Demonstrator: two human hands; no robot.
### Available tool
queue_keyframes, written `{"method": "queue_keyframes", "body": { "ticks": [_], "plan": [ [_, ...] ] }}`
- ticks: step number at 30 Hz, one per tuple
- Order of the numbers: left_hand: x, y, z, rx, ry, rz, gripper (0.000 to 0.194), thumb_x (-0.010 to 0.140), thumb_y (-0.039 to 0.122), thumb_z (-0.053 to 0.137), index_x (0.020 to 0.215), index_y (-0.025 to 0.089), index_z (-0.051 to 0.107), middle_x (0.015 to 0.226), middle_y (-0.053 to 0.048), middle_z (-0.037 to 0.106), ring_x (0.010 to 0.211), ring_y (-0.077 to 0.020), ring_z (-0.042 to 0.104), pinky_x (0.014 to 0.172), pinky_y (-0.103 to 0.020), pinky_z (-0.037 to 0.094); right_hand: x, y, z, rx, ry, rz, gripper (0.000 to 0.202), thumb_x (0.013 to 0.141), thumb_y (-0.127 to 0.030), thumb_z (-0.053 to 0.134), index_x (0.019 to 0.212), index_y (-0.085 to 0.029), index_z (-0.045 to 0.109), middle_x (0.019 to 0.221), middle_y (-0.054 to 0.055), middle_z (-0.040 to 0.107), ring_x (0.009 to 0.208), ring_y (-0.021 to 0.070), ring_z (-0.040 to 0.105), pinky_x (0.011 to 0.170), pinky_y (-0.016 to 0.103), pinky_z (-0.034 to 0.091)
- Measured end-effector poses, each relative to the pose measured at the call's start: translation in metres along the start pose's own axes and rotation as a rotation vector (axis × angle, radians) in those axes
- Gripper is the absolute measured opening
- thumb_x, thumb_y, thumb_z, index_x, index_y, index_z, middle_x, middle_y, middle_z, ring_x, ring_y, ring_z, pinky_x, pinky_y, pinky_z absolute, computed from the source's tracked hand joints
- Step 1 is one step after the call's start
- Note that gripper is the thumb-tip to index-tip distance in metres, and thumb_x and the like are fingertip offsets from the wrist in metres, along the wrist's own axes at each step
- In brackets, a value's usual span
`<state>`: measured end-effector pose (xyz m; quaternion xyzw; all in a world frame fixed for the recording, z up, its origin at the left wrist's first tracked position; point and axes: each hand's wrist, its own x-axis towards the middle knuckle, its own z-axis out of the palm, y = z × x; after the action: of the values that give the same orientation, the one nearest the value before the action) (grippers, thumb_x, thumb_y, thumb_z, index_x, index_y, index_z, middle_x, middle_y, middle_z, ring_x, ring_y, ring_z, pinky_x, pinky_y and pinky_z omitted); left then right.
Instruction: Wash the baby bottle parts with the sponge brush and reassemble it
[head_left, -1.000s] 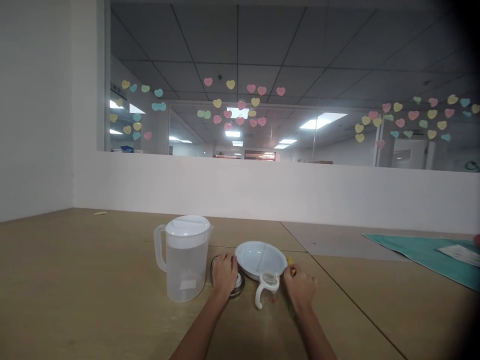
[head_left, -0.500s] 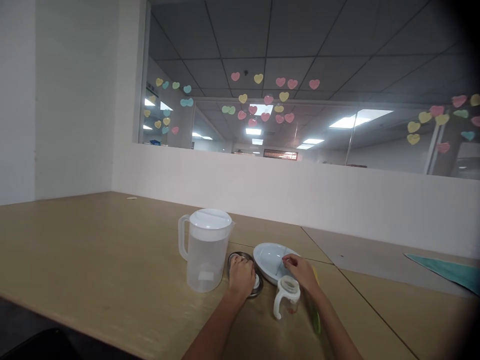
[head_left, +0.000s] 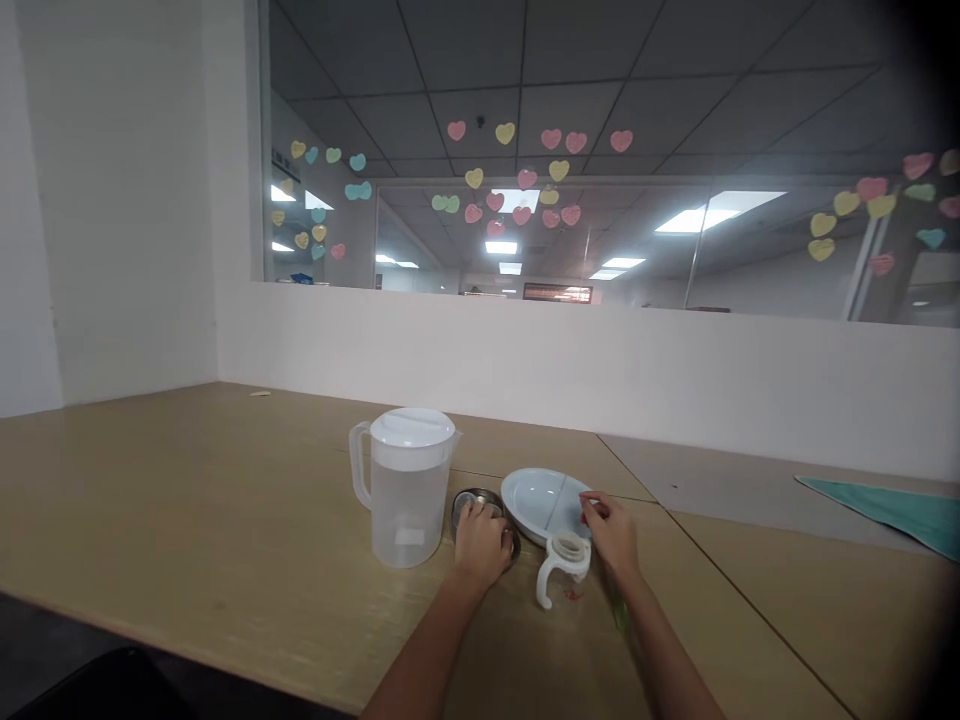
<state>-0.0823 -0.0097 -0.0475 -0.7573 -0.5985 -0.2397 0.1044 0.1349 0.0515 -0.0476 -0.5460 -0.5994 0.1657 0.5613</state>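
Observation:
My left hand [head_left: 482, 545] reaches over a small oval metal tray [head_left: 516, 553], fingers curled down onto something they mostly cover. A small pale round piece [head_left: 464, 501] shows in the tray beside the fingertips. At the right rim of a white oval plate [head_left: 529, 495], my right hand [head_left: 611, 530] has thumb and fingers drawn together; what they pinch, if anything, is too small to name. A thin straight line crosses the plate. Between my forearms stands a small clear jar [head_left: 568, 560] with a white collar and hooked handle, its top uncovered.
A lidded translucent pitcher [head_left: 409, 490] stands left of the tray, handle to the left. Partly behind my right wrist lies a green object [head_left: 621, 612]. A teal cloth or sheet [head_left: 885, 508] is at the far right. A wall with a window rises behind the table [head_left: 187, 520].
The view has shifted slightly, so things sit a little higher and to the left. My right hand has moved toward the plate's right rim. My left hand stays over the metal tray.

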Motion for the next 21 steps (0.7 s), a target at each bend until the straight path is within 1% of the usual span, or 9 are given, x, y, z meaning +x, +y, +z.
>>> {"method": "queue_keyframes", "body": {
  "ticks": [4,8,10,12,14,16,18,21],
  "plan": [
    [0.002,0.000,-0.001,0.021,-0.018,-0.053,0.029,0.086,0.030,0.046,0.090,0.017,0.072,0.103,-0.011,0.064,0.104,-0.0255,0.053,0.092,-0.039,0.036,0.000,-0.001,0.001,-0.031,0.015,-0.009,0.043,0.068,-0.050,0.043,0.082,-0.017,0.067,0.058,0.004,0.063,0.058,0.0204,0.058,0.059,0.029,0.039],
    [0.002,0.001,0.001,0.054,-0.021,-0.047,0.029,0.086,0.030,0.047,0.093,0.015,0.070,0.103,-0.012,0.064,0.103,-0.0267,0.054,0.091,-0.041,0.037,-0.004,-0.001,0.001,-0.076,0.038,-0.022,0.042,0.069,-0.048,0.042,0.083,-0.018,0.068,0.058,0.003,0.062,0.058,0.0198,0.058,0.059,0.028,0.038],
    [0.001,0.001,0.000,0.048,0.018,-0.058,0.029,0.086,0.033,0.048,0.093,0.016,0.070,0.101,-0.012,0.064,0.103,-0.0272,0.053,0.091,-0.041,0.037,-0.007,0.001,0.001,-0.090,0.066,-0.035,0.042,0.070,-0.047,0.042,0.083,-0.018,0.068,0.059,0.004,0.063,0.059,0.0196,0.058,0.058,0.027,0.038],
    [0.001,0.001,-0.002,0.021,0.105,-0.079,0.030,0.088,0.037,0.047,0.094,0.018,0.070,0.102,-0.010,0.063,0.102,-0.0266,0.052,0.090,-0.041,0.037,-0.010,0.004,0.001,-0.102,0.099,-0.052,0.041,0.072,-0.047,0.042,0.084,-0.017,0.068,0.062,0.004,0.064,0.060,0.0196,0.058,0.059,0.027,0.038],
    [0.001,0.000,-0.004,-0.023,0.197,-0.086,0.032,0.091,0.038,0.042,0.098,0.020,0.068,0.104,-0.008,0.063,0.103,-0.0246,0.052,0.091,-0.039,0.037,-0.012,0.006,0.002,-0.107,0.118,-0.075,0.041,0.073,-0.046,0.041,0.084,-0.017,0.068,0.064,0.005,0.065,0.062,0.0199,0.058,0.060,0.027,0.039],
    [0.002,-0.002,-0.005,-0.064,0.247,-0.091,0.034,0.094,0.037,0.037,0.102,0.021,0.066,0.107,-0.007,0.062,0.104,-0.0227,0.051,0.092,-0.038,0.037,-0.013,0.007,0.002,-0.118,0.125,-0.109,0.041,0.074,-0.045,0.040,0.083,-0.016,0.068,0.064,0.006,0.064,0.064,0.0204,0.058,0.061,0.028,0.040],
    [0.002,-0.004,-0.003,-0.077,0.254,-0.116,0.035,0.095,0.036,0.035,0.105,0.022,0.065,0.111,-0.007,0.062,0.107,-0.0225,0.050,0.095,-0.038,0.037,-0.014,0.007,0.002,-0.138,0.122,-0.139,0.040,0.073,-0.044,0.040,0.081,-0.017,0.068,0.064,0.006,0.064,0.065,0.0207,0.057,0.062,0.028,0.040],
    [0.004,-0.009,0.002,-0.049,0.222,-0.171,0.037,0.095,0.037,0.035,0.106,0.020,0.065,0.120,-0.010,0.059,0.115,-0.0245,0.047,0.100,-0.041,0.034,-0.014,0.008,0.002,-0.155,0.111,-0.155,0.038,0.072,-0.041,0.040,0.079,-0.017,0.068,0.061,0.006,0.062,0.064,0.0206,0.056,0.062,0.028,0.040]
  ]
}}
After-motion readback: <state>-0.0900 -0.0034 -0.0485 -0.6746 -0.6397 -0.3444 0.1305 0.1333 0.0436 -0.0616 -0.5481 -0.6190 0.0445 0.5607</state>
